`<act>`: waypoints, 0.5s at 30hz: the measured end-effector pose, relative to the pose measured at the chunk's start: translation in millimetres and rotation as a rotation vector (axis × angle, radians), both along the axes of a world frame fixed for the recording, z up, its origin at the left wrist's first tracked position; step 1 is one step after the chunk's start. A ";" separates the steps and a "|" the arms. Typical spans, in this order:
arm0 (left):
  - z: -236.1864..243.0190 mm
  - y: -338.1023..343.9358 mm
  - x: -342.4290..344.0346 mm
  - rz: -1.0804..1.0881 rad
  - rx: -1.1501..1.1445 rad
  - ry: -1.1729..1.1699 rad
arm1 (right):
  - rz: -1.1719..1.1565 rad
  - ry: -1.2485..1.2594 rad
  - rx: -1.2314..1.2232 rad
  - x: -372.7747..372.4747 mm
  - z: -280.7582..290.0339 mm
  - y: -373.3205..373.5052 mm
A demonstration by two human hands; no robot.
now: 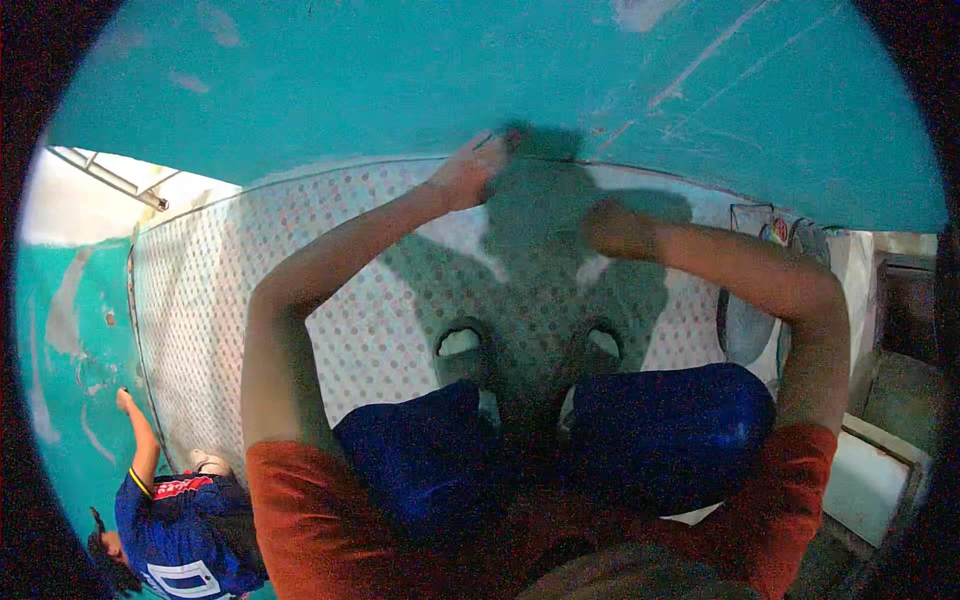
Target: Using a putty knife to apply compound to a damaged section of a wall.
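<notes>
My left hand (472, 175) is raised against the lower edge of the teal wall (400, 80). Its fingers are closed, and something small and dark shows at their tips, too blurred to name. To its right, my right hand (618, 230) is curled in shadow above the dotted sheet (340, 220). Whatever it holds, if anything, is hidden. My own shadow (540, 215) falls across the sheet and the foot of the wall between both hands.
At the lower left, a person in a blue shirt (190, 530) reaches a hand (124, 399) to the teal wall. A metal frame (110, 178) is at the upper left. At the right are a clear bag-like thing (750, 320) and a pale panel (870, 480).
</notes>
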State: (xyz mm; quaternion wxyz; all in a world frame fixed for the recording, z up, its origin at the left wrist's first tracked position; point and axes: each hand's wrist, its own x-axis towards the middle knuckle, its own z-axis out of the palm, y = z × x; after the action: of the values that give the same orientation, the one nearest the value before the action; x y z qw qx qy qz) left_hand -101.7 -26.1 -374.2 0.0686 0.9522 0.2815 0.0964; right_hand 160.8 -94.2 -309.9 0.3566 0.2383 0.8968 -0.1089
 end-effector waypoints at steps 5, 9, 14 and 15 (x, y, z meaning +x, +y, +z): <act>-35.5 -17.6 -57.1 0.057 0.029 0.005 | -0.065 -0.143 -0.028 8.6 17.6 17.0; -56.7 -13.9 -81.4 0.094 -0.016 0.223 | -0.115 -0.120 0.052 29.5 25.5 25.9; -50.1 -25.3 -32.0 -0.147 -0.401 -0.229 | 0.157 0.467 0.017 39.0 -124.2 -10.9; -45.0 -34.5 -16.0 -0.281 -0.313 -0.207 | 0.045 0.598 0.044 40.3 -123.5 -25.5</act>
State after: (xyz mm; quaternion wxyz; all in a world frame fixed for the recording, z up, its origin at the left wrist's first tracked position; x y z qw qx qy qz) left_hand -117.7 -60.6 -419.2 0.2565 0.9449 0.1490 0.1384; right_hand 201.1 -119.7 -433.4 0.0736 0.1834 0.9692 -0.1468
